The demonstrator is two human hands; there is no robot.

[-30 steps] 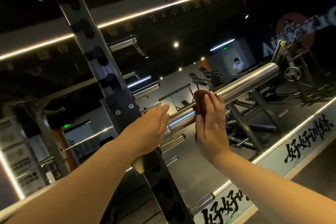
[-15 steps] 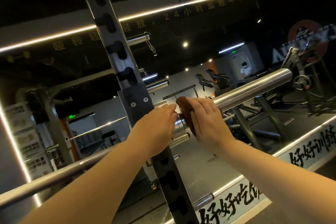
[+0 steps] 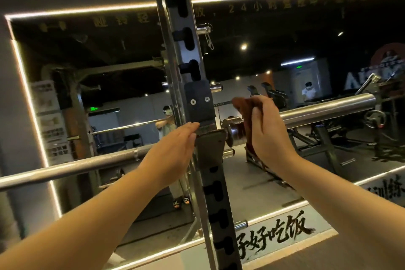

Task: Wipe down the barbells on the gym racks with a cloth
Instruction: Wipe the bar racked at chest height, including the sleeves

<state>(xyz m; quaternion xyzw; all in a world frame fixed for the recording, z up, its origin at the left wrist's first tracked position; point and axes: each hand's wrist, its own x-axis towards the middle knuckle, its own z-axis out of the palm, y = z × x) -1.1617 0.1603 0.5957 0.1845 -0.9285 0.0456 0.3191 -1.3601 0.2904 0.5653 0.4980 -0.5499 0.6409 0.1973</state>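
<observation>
Our left hand, fingers straight, braces the rack; our right hand grips the cloth on the barbell, where we should wrap snugly.

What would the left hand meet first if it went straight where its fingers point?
Probably the rack post, at the bracket holding the barbell; the left hand seems almost touching it, though depth is unclear.

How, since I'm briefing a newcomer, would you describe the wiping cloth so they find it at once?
Find the tall slotted rack upright before the mirror, where the steel barbell crosses it. Just right of it, the right hand holds the cloth against the bar: the only soft, reddish-brown thing among bare metal.
</observation>
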